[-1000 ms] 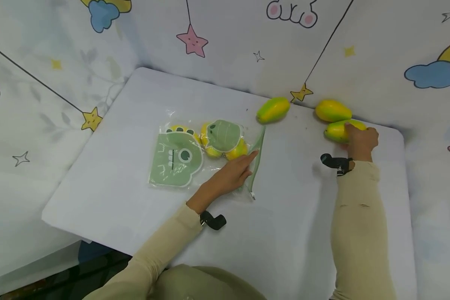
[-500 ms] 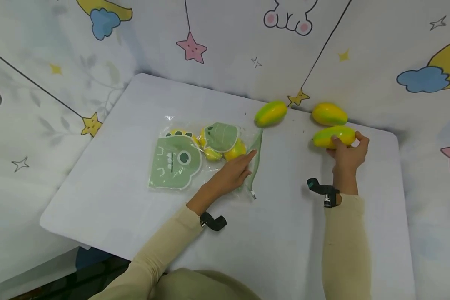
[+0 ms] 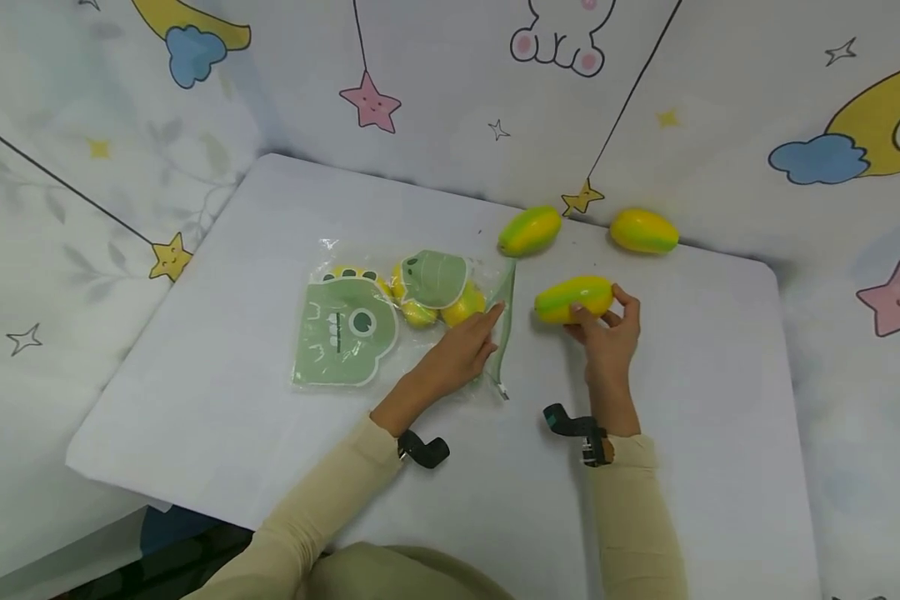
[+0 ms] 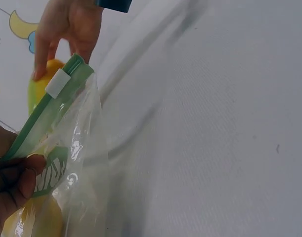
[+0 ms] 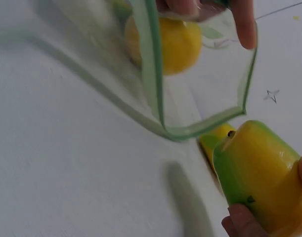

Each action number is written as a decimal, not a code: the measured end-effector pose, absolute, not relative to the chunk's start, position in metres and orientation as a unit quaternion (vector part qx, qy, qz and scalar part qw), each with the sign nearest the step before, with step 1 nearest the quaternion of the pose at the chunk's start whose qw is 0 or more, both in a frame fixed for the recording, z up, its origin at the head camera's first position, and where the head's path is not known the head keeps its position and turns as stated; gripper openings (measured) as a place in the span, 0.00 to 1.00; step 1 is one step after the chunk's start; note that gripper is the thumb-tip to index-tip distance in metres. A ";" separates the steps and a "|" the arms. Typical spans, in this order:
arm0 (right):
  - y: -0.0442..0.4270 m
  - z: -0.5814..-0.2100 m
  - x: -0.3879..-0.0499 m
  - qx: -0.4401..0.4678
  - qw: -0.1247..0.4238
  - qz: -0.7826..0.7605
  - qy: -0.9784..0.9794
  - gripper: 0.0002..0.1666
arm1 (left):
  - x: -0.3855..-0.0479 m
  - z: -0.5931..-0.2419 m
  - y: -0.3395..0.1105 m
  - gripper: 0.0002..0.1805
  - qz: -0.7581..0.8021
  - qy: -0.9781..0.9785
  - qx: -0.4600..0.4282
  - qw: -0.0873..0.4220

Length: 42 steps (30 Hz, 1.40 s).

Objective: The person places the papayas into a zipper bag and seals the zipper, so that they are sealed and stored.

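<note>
Head: gripping yellow-green fruit (image 3: 573, 298) in right fingers (image 3: 632, 308), just beside clear bag (image 3: 437, 279), over worktop (image 3: 720, 392). Left wrist: pinching bag's green edge (image 4: 29, 124) in left fingers (image 4: 36, 163); noted white lettering (image 4: 51, 173), only partly legible. Right wrist: holding fruit near bag's gaping mouth (image 5: 205, 127).
</note>
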State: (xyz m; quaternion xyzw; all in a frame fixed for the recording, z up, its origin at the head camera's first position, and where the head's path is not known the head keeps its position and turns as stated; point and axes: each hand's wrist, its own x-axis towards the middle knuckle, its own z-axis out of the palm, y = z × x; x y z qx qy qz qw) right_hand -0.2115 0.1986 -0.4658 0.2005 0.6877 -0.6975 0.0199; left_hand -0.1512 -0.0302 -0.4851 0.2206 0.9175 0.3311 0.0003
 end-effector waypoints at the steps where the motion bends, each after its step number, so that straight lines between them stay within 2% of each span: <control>1: 0.191 -0.467 -0.210 0.191 0.022 -0.694 0.694 0.41 | -0.152 -0.485 -0.031 0.34 0.331 0.917 0.224 -0.002; 12: 0.157 -0.487 -0.195 0.121 0.066 -0.670 0.730 0.42 | -0.150 -0.482 -0.036 0.34 0.328 0.913 0.244 0.012; 20: 0.156 -0.490 -0.190 0.074 0.094 -0.680 0.724 0.44 | -0.149 -0.482 -0.036 0.35 0.333 0.911 0.243 0.018; 29: 0.155 -0.500 -0.186 -0.014 0.161 -0.648 0.744 0.43 | -0.149 -0.483 -0.036 0.32 0.338 0.907 0.249 0.034; 33: 0.153 -0.503 -0.186 -0.029 0.160 -0.600 0.783 0.44 | -0.148 -0.485 -0.039 0.32 0.339 0.904 0.258 0.023; 37: 0.149 -0.502 -0.188 -0.004 0.142 -0.566 0.812 0.48 | -0.148 -0.484 -0.042 0.32 0.345 0.900 0.264 0.015; 42: 0.145 -0.504 -0.190 0.003 0.132 -0.599 0.789 0.35 | -0.149 -0.481 -0.044 0.34 0.347 0.895 0.279 0.013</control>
